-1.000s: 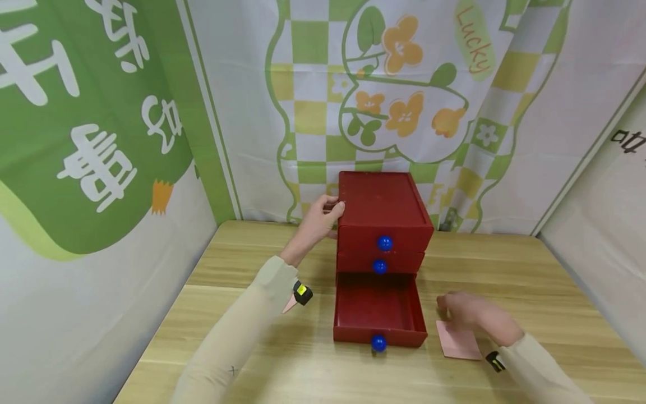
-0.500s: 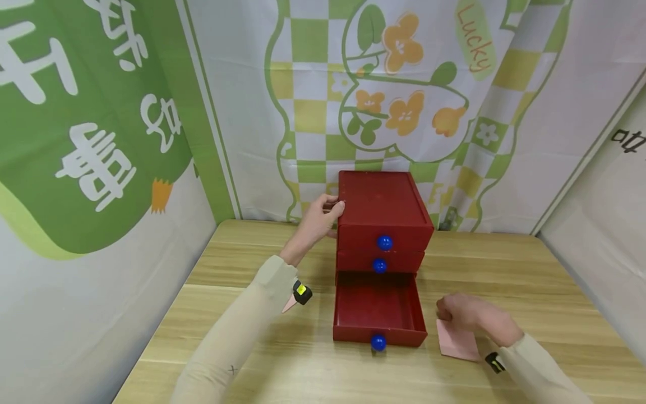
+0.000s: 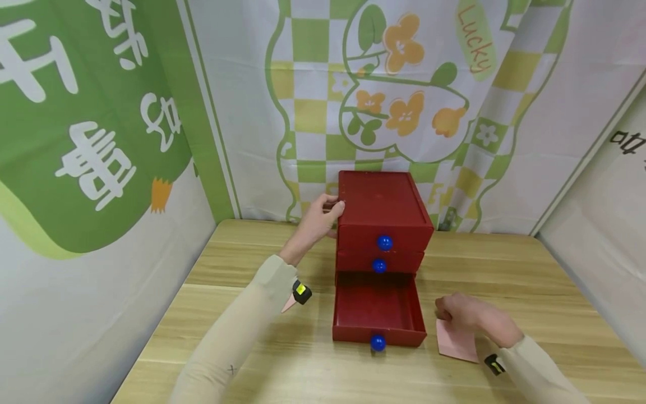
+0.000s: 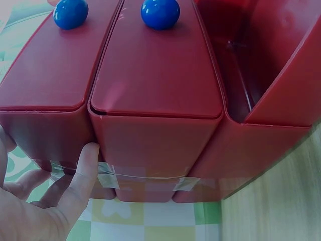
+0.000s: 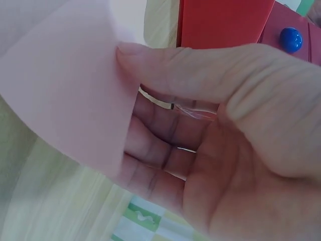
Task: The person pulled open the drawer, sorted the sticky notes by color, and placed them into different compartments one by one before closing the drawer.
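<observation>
A red cabinet (image 3: 381,199) with blue ball knobs stands at the table's middle. Its bottom drawer (image 3: 375,306) is pulled out, with nothing seen inside; the two drawers above are closed. My left hand (image 3: 318,219) rests against the cabinet's upper left side, thumb at the top edge. In the left wrist view, its fingers (image 4: 86,168) touch the side wall near strips of clear tape. Right of the drawer, my right hand (image 3: 469,315) pinches a pink sheet of paper (image 3: 456,341). The right wrist view shows the thumb (image 5: 150,63) on the sheet (image 5: 70,85), fingers partly behind it.
A corner of another pink piece (image 3: 289,303) shows beside the left wrist's black band (image 3: 301,292); the rest is hidden. The wooden table (image 3: 212,314) meets a patterned cloth (image 3: 308,112) at the back. Cloth walls (image 3: 166,252) stand at both sides.
My right hand has shifted very slightly left, and the pink paper in it has moved a little left too. The left hand and the cabinet hold still.
</observation>
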A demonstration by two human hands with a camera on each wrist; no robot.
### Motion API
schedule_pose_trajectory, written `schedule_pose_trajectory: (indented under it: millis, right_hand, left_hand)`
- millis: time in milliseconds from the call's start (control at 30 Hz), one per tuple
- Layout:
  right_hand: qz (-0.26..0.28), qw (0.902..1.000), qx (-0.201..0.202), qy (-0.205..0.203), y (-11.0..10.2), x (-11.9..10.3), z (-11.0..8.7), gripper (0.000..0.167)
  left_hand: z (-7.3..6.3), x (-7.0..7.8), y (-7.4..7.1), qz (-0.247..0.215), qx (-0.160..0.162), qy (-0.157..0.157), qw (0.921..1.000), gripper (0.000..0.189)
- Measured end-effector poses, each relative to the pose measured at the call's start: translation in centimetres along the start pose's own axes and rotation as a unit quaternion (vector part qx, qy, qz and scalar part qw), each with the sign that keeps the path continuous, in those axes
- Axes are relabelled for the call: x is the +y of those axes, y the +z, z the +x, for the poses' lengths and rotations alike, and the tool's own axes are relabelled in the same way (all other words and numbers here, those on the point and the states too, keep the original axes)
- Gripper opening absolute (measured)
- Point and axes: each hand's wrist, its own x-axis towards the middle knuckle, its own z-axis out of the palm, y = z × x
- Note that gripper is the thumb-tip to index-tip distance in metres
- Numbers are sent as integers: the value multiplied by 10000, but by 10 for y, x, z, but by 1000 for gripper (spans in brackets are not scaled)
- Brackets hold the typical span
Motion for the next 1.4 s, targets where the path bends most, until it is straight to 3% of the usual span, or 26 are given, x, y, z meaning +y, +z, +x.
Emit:
schedule_pose_trajectory:
  millis: [200, 367, 500, 867, 1400]
  right_hand:
    - [-123, 9980, 459, -405, -3, 3, -2, 30]
    - [-171, 9971, 735, -141, -15, 3, -6, 33]
    - [-78, 9953, 926, -280, -29, -1, -11, 30]
    - [142, 9857, 1530, -693, -65, -27, -17, 26]
    - [-189, 9689, 2313, -853, -80, -53, -4, 27]
  left_hand:
    - [1, 0, 0, -40, 6, 16, 10000, 50]
    - [1, 0, -1, -16, 20, 16, 10000, 51]
    - [1, 0, -1, -44, 25, 10, 10000, 50]
    - [1, 0, 0, -1, 35, -6, 10000, 50]
    - [1, -1, 0, -2, 52, 57, 10000, 49]
